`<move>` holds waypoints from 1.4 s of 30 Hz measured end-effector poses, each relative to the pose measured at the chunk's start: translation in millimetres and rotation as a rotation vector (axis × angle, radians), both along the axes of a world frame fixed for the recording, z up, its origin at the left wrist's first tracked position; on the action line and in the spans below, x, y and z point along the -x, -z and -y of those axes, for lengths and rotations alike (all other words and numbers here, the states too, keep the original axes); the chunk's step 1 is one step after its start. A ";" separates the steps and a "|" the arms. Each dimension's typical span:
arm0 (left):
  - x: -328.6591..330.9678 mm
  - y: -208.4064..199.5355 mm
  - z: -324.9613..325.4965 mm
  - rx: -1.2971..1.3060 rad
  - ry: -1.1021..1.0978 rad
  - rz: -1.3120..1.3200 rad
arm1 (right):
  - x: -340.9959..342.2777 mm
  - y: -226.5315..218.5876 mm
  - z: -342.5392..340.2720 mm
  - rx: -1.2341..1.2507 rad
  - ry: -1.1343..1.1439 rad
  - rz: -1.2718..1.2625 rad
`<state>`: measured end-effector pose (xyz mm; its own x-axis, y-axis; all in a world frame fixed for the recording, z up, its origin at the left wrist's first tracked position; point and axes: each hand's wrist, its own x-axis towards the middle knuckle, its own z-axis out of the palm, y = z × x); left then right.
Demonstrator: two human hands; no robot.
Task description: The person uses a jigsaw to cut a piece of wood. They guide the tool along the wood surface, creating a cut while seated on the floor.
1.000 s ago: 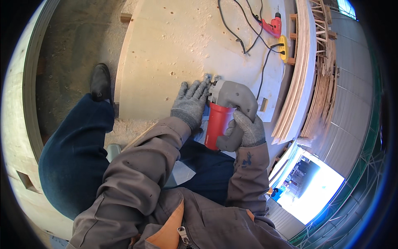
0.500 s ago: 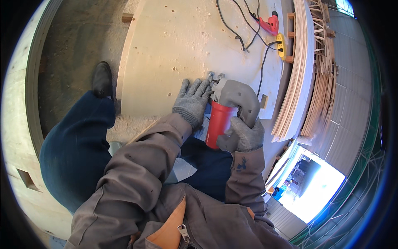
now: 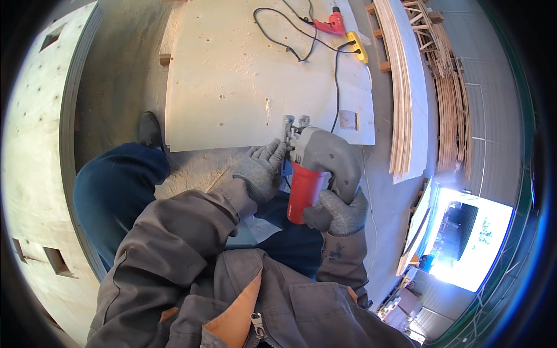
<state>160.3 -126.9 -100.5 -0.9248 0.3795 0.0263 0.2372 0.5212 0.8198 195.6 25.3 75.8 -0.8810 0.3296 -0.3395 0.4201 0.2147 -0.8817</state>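
Observation:
My right hand [image 3: 343,211] is wrapped round the grey rear handle of a jigsaw [image 3: 306,188] with a red body. The tool's metal base and front end rest at the near edge of a large pale plywood board [image 3: 232,87]. My left hand [image 3: 259,174], in a grey knit glove like the right, is bent against the left side of the jigsaw's base, fingers close together. Its thumb is hidden, and so is the saw blade. A small square cutout [image 3: 349,120] lies in the board, right of the jigsaw.
A red drill [image 3: 331,23] and a yellow power strip [image 3: 358,47] lie on the board's far right, with black cords [image 3: 336,87] running from them. Stacked plywood sheets [image 3: 406,93] stand to the right. Another plywood stack with square holes [image 3: 43,133] is at the left.
My left hand has come off the board's surface and drawn back to the jigsaw's base. The jigsaw now sits nearer the board's near edge. The whole view has shifted and turned.

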 end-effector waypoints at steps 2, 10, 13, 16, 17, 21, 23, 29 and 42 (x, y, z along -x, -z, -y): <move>-18.3 -4.5 0.3 -0.044 0.016 0.162 | -20.9 4.8 -6.0 0.016 -0.016 -0.013; -85.4 -7.1 13.3 -0.295 -0.071 0.417 | -84.2 23.0 -12.2 -0.012 -0.129 0.000; -99.8 25.1 12.8 -0.478 -0.117 0.408 | -97.2 27.2 -15.7 -0.013 -0.169 -0.039; -107.1 25.3 15.5 -0.685 -0.180 0.536 | -106.0 23.5 -12.8 -0.008 -0.175 -0.028; -106.9 23.0 13.3 -0.766 -0.192 0.569 | -107.8 21.3 -11.0 -0.006 -0.173 -0.019; -104.9 2.1 18.1 -0.799 -0.224 0.665 | -110.7 26.4 -2.9 0.052 -0.141 -0.025; -98.8 15.3 25.6 -0.607 -0.246 0.753 | -108.1 28.2 4.6 0.059 -0.144 -0.026; -80.1 36.0 38.6 -0.662 -0.448 0.878 | -83.7 37.3 32.1 0.111 -0.150 -0.028; -33.5 86.7 60.8 -0.646 -0.753 0.961 | -7.1 88.5 76.1 0.060 -0.192 0.180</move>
<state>193.9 -187.7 -187.3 -0.6542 -0.0502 -0.7546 -0.7206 -0.2618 0.6421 202.7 -50.8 -12.7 -0.8489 0.1369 -0.5106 0.5283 0.2548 -0.8099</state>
